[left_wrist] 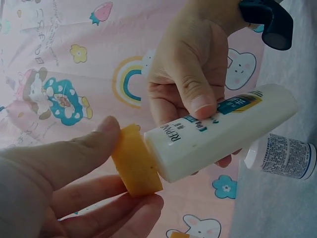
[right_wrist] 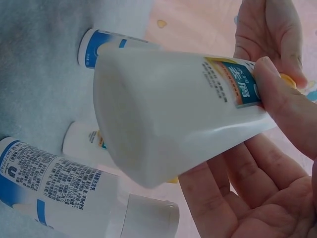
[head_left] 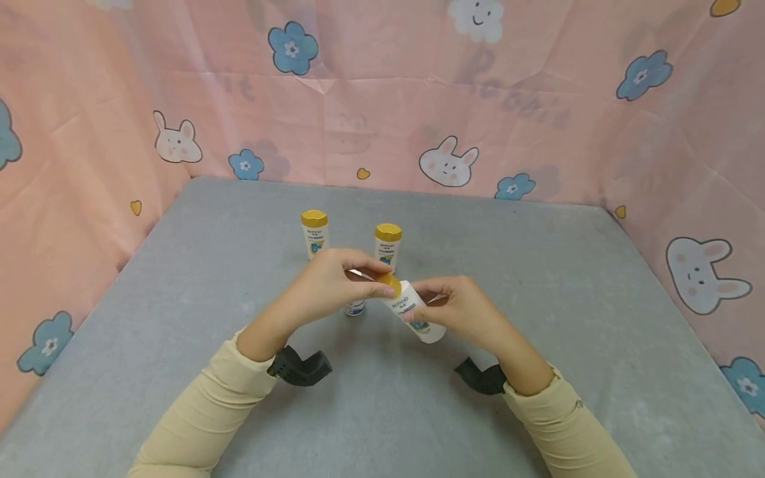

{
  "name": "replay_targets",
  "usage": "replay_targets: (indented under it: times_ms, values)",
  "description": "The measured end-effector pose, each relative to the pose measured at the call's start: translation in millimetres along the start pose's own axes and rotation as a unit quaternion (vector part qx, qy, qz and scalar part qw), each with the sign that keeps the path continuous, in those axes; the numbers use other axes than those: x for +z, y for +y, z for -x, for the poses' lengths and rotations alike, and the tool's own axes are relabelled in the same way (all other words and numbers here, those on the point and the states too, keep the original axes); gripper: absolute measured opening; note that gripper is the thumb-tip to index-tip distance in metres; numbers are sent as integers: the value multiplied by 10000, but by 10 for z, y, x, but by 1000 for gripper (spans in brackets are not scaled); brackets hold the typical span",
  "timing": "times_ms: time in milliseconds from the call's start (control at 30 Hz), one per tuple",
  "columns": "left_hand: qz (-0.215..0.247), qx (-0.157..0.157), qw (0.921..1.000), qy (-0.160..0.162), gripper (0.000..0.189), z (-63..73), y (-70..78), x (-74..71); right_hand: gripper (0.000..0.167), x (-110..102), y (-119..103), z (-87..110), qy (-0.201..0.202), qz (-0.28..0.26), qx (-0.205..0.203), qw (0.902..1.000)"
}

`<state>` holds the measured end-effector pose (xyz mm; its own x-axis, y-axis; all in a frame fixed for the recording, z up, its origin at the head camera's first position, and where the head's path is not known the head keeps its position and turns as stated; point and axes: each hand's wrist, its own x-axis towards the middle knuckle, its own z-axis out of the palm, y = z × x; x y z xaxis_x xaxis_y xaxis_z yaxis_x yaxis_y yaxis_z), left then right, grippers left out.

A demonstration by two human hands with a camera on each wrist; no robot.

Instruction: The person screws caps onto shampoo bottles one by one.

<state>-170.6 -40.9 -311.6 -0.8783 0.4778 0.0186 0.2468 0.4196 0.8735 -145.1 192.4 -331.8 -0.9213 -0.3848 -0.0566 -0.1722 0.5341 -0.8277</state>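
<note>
My right hand (head_left: pixel 463 312) grips a white shampoo bottle (left_wrist: pixel 223 134) by its body, with the thumb across the printed front. The bottle is tilted, its base toward the lower right in the head view. At the other end, my left hand (head_left: pixel 329 285) pinches the yellow cap (left_wrist: pixel 136 161) between thumb and fingers. In the left wrist view the cap stands at an angle against the bottle's top; whether it is still joined there I cannot tell. The base of the held bottle fills the middle of the right wrist view.
Two upright white bottles with yellow caps, one on the left (head_left: pixel 314 232) and one nearer the middle (head_left: pixel 388 242), stand behind the hands. A blue-and-white bottle (head_left: pixel 354 308) is partly hidden by the left hand. The right wrist view shows a white-capped bottle (right_wrist: pixel 59 186) close by.
</note>
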Motion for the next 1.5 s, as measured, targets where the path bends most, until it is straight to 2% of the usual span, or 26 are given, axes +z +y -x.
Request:
replay_targets:
  times_ms: [200, 300, 467, 633, 800, 933, 1033, 1200, 1367, 1500]
  values:
    - [379, 132, 9987, -305, 48, 8, -7, -38, 33, -3, 3, 0, 18, 26, -20, 10000]
    - [494, 101, 9985, -205, 53, 13, 11, -56, 33, -3, -1, -3, 37, 33, -36, 10000]
    - [291, 42, 9996, -58, 42, 18, 30, -56, 33, -1, -3, -8, 40, 63, -61, 10000]
    - [173, 111, 9996, -197, 38, 19, 31, -41, 32, 0, 9, -9, 17, 52, -91, 9999]
    - [485, 271, 9979, -345, 41, 16, 13, -40, 32, 0, 17, -12, -6, 6, -74, 10000]
    - [707, 253, 9970, -203, 41, 15, 6, -54, 33, -6, 13, -7, 8, -56, -28, 10000]
    - [541, 209, 9983, -63, 37, 10, 6, -57, 33, -11, 5, -2, 31, -48, 13, 10000]
    - [341, 91, 9993, -140, 32, -8, 5, -29, 33, -14, 0, 3, 25, 13, 7, 10000]
    - [418, 92, 9987, -275, 35, -12, -8, -23, 33, -13, 3, -2, 3, 23, -31, 10000]
    - [571, 159, 9980, -211, 39, -10, -16, -31, 33, -8, -1, -8, 13, 39, -99, 9999]
